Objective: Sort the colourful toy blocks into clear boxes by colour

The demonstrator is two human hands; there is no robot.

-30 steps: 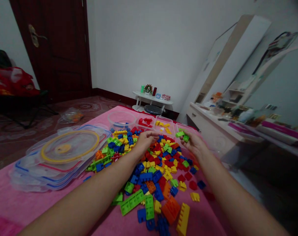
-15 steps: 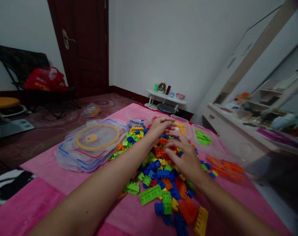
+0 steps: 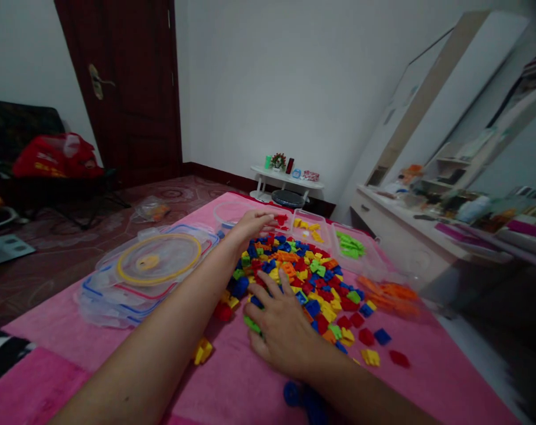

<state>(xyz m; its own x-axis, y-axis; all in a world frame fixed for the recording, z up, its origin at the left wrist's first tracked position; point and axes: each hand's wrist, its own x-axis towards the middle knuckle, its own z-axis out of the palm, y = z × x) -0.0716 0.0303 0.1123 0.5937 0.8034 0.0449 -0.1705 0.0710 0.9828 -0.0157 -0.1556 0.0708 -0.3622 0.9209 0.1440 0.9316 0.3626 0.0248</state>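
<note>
A heap of red, blue, yellow, green and orange building bricks (image 3: 307, 274) lies on a pink cloth (image 3: 232, 383). My left hand (image 3: 250, 227) rests on the far left edge of the heap, fingers stretched out and together, beside a round clear tub (image 3: 226, 212). My right hand (image 3: 279, 324) lies flat on the near side of the heap, fingers spread over several bricks, a green brick (image 3: 251, 323) under its thumb side. Neither hand grips anything.
Clear tubs at the back hold yellow bricks (image 3: 307, 225), green bricks (image 3: 350, 245) and orange bricks (image 3: 389, 295). A stack of clear lids (image 3: 144, 268) lies left. Loose bricks (image 3: 374, 357) are scattered near right. A white dresser (image 3: 409, 236) stands right, a dark door (image 3: 130, 88) behind.
My right hand has let go of the green bricks and come down and toward me onto the near side of the heap. The left hand stays at the far edge. The view shifted.
</note>
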